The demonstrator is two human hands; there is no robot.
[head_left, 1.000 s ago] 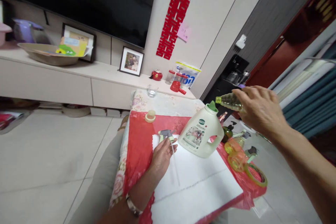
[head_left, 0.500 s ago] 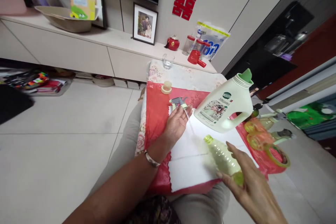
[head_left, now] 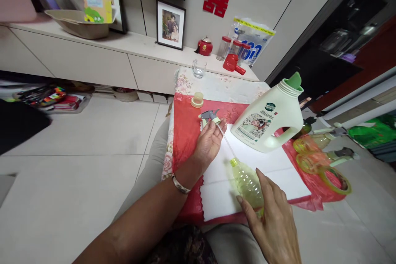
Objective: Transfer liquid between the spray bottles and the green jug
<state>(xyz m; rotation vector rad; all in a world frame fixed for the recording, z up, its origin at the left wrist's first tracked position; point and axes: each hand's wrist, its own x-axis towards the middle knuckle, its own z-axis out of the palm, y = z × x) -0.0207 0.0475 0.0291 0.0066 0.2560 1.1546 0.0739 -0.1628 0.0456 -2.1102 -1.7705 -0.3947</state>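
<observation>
My left hand (head_left: pixel 210 142) pinches a grey spray trigger head (head_left: pixel 210 115) by its pale collar. From it a thin clear dip tube (head_left: pixel 226 140) slants down to the mouth of a yellow-green clear bottle (head_left: pixel 247 181). Whether the tip sits inside the neck or just at it, I cannot tell. My right hand (head_left: pixel 270 214) grips the bottle's lower part between thumb and fingers, tilted over the white sheet (head_left: pixel 216 194). Behind it stands a large pale-green detergent jug (head_left: pixel 269 117) with a green spout. A cream cap (head_left: pixel 197 100) rests on the red cloth, left of the jug.
At the right edge lie other spray bottles (head_left: pixel 321 140) and a roll of tape (head_left: pixel 335 179) on red plastic. A glass mug (head_left: pixel 199 69) stands at the table's far end. Behind, a ledge (head_left: pixel 142 47) holds a framed photo (head_left: pixel 170 24) and red-lidded jars (head_left: pixel 224 48).
My right hand has brought the bottle left, so its mouth now meets the lower end of the dip tube. My left hand stays nearly in place with the spray head.
</observation>
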